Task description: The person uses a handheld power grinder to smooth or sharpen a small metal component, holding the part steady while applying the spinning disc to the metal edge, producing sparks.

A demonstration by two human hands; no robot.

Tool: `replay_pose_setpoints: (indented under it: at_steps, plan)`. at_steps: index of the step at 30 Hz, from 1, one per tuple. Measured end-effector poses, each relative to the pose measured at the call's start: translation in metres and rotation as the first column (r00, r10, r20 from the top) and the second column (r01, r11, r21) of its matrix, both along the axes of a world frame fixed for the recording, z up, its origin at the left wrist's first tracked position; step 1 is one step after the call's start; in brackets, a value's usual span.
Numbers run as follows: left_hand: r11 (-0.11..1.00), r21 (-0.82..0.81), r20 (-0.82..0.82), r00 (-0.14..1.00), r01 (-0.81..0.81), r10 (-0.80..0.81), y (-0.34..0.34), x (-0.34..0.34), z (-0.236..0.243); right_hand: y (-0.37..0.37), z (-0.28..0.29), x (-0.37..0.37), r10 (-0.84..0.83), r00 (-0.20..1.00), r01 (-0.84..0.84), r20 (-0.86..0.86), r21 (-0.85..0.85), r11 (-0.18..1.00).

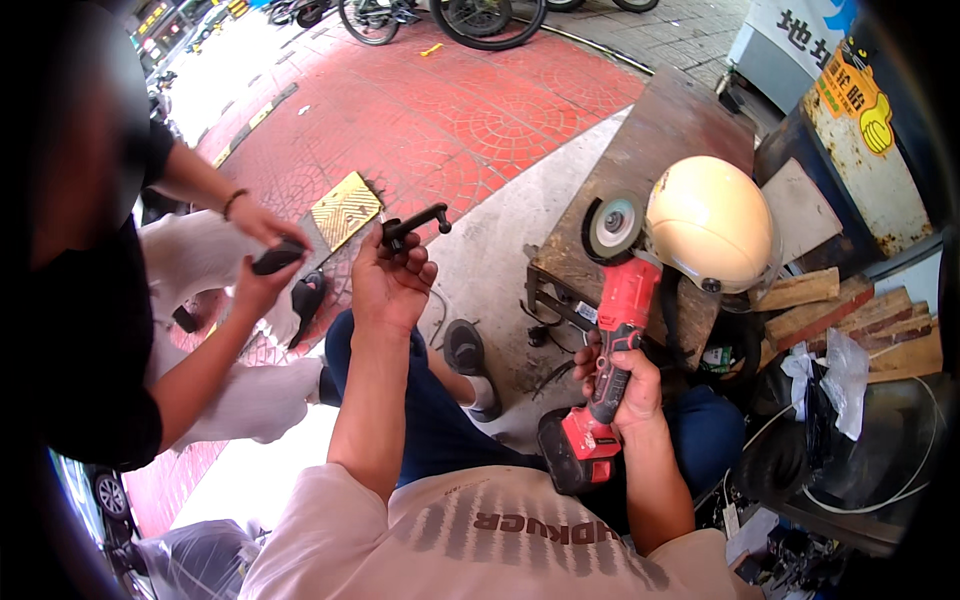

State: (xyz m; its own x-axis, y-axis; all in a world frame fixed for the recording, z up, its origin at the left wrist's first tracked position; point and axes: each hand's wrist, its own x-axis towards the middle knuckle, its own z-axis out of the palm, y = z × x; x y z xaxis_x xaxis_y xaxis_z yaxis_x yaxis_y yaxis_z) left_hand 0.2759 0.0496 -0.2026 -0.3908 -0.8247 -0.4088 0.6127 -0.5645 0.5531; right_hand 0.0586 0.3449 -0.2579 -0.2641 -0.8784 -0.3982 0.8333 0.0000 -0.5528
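My left hand (pixel 392 282) is raised in front of me with its fingers closed around a black arm-shaped part (pixel 420 222). A thin rod ends in a rounded knob at its right, and the clamp-like base is partly covered by my fingers. In my right hand (pixel 630 388) is a red and black cordless angle grinder (pixel 625 295), gripped by its handle. Its round disc (pixel 613 228) points up and away from me, beside the helmet. The black and red battery (pixel 575 450) sits at the lower end, close to my shirt. A gap separates the disc from the black part.
At my left a person (pixel 220 310) holds a dark rounded object (pixel 278 257). A cream helmet (pixel 712 222) rests on a worn wooden table (pixel 665 125). Wood pieces (pixel 850 315) and a plastic bag (pixel 846 380) lie at right. A yellow ramp plate (pixel 347 208) and bicycles (pixel 485 18) are farther off.
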Motion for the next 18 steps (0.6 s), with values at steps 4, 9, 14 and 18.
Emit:
replay_pose_setpoints:
  at_steps: [4,9,14,18]
  plan:
    - [0.997,-0.036,0.094,0.993,-0.074,0.077,-0.035,0.018,0.014,0.003,-0.003,0.002,-0.033,0.999,0.034,-0.010,0.041,0.999]
    - [0.996,-0.035,0.186,0.979,-0.076,0.082,-0.065,0.024,0.010,0.005,-0.006,0.002,-0.036,0.998,0.039,-0.044,0.070,0.997]
    - [0.997,-0.017,0.225,0.972,-0.071,0.073,-0.084,0.022,0.003,0.004,-0.005,0.000,-0.040,0.997,0.045,-0.069,0.072,0.996]
    - [1.000,0.010,0.180,0.984,0.001,-0.003,-0.100,0.024,-0.012,0.003,0.001,0.001,-0.024,0.996,0.029,-0.083,0.058,0.998]
